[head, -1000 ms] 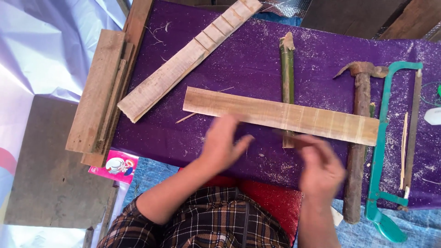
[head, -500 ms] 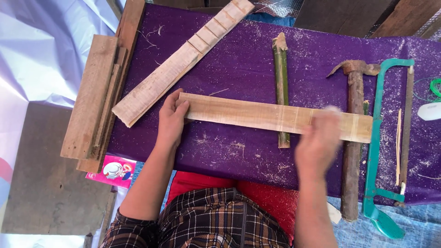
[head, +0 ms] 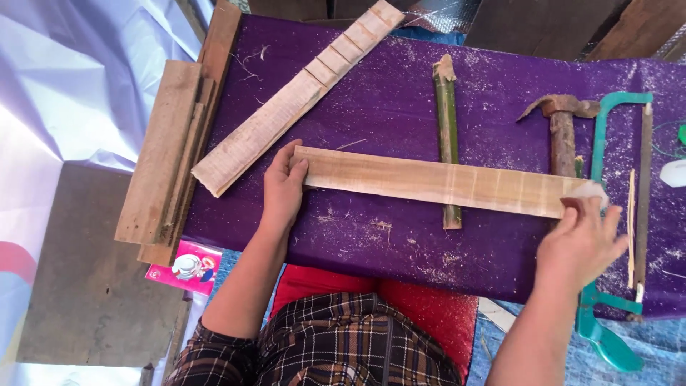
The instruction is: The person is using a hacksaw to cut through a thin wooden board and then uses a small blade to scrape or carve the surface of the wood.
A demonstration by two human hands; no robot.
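A long pale wooden plank (head: 436,182) lies across a purple-covered table (head: 400,243). My left hand (head: 282,187) grips the plank's left end, with the fingers over its top face. At the plank's right end, my right hand (head: 582,239) pinches a small pale pad (head: 592,191), which touches the end of the wood. A green bamboo stick (head: 447,118) lies under the plank and crosses it near the middle.
A second plank with cut notches (head: 293,100) lies diagonally at the upper left. Stacked boards (head: 171,150) sit on the table's left edge. A rusty hammer (head: 562,132), a green-framed saw (head: 599,214) and thin splinters (head: 632,214) lie at the right. Sawdust covers the cloth.
Both hands have moved from near my body out to the plank's ends. The left took hold of the left end. The right went past the middle to the right end.
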